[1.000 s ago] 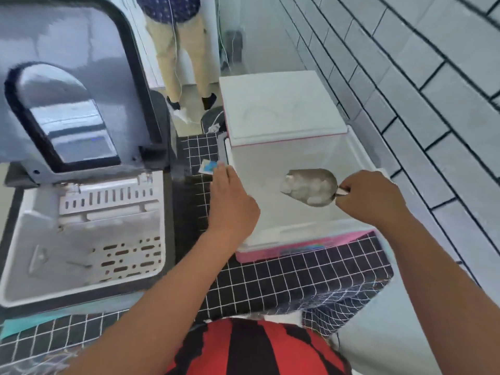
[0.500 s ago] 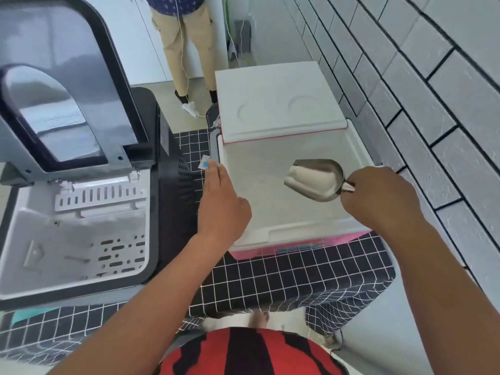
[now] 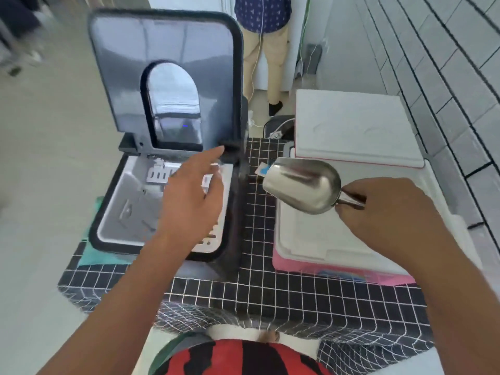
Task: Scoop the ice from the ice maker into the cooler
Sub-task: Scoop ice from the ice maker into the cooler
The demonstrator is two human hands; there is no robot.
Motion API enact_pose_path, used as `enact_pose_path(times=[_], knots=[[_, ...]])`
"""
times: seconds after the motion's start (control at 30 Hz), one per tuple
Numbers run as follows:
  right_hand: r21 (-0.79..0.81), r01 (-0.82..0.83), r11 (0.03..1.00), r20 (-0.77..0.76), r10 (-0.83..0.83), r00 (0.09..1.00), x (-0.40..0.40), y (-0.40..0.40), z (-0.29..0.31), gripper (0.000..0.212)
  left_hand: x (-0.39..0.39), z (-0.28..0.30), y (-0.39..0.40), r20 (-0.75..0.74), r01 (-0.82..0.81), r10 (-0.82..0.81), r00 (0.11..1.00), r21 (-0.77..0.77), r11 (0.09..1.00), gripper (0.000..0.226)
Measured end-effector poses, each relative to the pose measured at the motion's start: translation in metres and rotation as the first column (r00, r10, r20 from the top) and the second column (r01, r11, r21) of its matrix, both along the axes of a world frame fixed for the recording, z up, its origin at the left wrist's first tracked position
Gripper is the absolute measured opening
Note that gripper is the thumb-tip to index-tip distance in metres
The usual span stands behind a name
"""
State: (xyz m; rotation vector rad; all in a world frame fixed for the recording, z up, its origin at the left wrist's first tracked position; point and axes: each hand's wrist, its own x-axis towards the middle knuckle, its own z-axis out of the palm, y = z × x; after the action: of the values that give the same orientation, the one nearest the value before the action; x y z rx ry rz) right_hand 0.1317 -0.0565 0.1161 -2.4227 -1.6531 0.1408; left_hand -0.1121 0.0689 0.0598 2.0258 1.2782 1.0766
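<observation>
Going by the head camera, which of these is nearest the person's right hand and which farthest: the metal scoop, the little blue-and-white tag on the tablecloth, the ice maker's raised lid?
1. Metal scoop: held by its handle in the right hand.
2. Blue-and-white tag: on the checked cloth, just past the scoop's mouth.
3. Ice maker's raised lid: far left, standing upright.

Both forearms are bare, with no sleeves showing. A red garment with black stripes [image 3: 243, 358] covers the torso. No rings or watch show.

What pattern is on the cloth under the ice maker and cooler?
The tablecloth is black with a thin white grid of squares, seen clearly in the head view.
</observation>
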Motion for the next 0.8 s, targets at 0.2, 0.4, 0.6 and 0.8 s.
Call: enact_pose_path(times=[0.2, 0.4, 0.6, 0.8], knots=[[-0.087, -0.25, 0.964, 0.053, 0.255, 0.965, -0.071, 0.048, 0.015, 0.022, -0.106, -0.002, 0.021, -0.124, -0.174, 0.177, 0.976, 0.031, 0.984, 0.044], [-0.109, -0.38, 0.918, 0.089, 0.39, 0.916, -0.138, 0.081, 0.022, 0.02, -0.164, -0.027, 0.044, -0.365, -0.114, 0.09, 0.927, -0.045, 0.992, 0.057], [-0.409, -0.348, 0.843, 0.206, 0.457, 0.865, -0.179, 0.101, 0.001, 0.009, -0.183, -0.046, 0.064, -0.321, 0.011, -0.081, 0.944, -0.214, 0.977, 0.076], [-0.607, -0.216, 0.764, 0.13, 0.364, 0.922, -0.211, 0.12, -0.022, 0.01, -0.198, -0.049, 0.081, -0.348, 0.202, -0.299, 0.889, -0.289, 0.936, 0.09]])
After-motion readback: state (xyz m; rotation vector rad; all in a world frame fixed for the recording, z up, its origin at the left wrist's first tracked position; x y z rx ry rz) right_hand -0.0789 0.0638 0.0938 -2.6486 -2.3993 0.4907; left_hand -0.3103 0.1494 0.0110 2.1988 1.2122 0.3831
